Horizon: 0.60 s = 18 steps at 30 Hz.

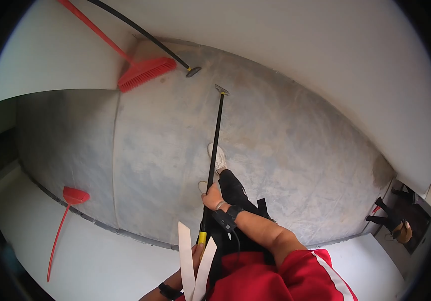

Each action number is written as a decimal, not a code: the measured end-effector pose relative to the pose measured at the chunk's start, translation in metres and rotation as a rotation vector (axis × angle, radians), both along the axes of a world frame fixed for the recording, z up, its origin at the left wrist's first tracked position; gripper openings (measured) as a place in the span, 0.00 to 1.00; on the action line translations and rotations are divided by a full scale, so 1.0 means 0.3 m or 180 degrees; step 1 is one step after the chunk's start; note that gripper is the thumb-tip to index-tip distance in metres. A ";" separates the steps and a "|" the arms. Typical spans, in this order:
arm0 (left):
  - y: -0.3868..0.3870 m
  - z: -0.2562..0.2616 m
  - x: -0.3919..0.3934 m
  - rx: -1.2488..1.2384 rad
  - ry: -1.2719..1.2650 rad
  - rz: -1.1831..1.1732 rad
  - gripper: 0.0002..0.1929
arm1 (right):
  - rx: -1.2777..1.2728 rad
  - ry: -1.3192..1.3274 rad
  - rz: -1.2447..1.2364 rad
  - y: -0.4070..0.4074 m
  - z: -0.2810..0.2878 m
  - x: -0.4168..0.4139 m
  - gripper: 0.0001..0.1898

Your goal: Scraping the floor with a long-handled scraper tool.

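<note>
A long-handled floor scraper [217, 128] with a black shaft and yellow fittings runs forward and up from my body. Its metal head [222, 89] appears to rest on the grey concrete floor, past my white shoe [218, 156]. My right hand [212, 196] wraps the middle of the shaft, with a strapped device on that wrist. Lower down, my left hand [197, 251] grips the yellow part near the handle's rear end. Two pale straps [195, 263] hang in front and partly cover this hand.
A red push broom [148, 71] and a second black-handled scraper [193, 71] lean in the wall corner ahead. Another red broom [75, 195] leans on the left wall [99, 259]. At the far right, a person [399, 229] is by a doorway. A seam [114, 150] crosses the floor.
</note>
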<state>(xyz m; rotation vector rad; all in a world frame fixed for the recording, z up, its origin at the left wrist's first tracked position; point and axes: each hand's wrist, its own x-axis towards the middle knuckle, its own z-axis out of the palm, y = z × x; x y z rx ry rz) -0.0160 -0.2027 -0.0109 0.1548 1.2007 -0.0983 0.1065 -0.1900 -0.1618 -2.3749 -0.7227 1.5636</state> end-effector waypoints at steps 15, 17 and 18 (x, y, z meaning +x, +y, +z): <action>0.077 0.145 0.082 -0.0174 0.0606 -0.0618 0.16 | 0.0154 0.0273 -0.0764 0.039 0.036 0.155 0.23; 0.160 0.075 0.165 -0.0036 0.0224 -0.1131 0.17 | 0.0061 0.0158 -0.0786 0.116 -0.033 0.269 0.21; 0.193 0.039 0.227 0.0005 0.0297 -0.0984 0.17 | 0.0122 0.0000 -0.0786 0.172 -0.047 0.320 0.20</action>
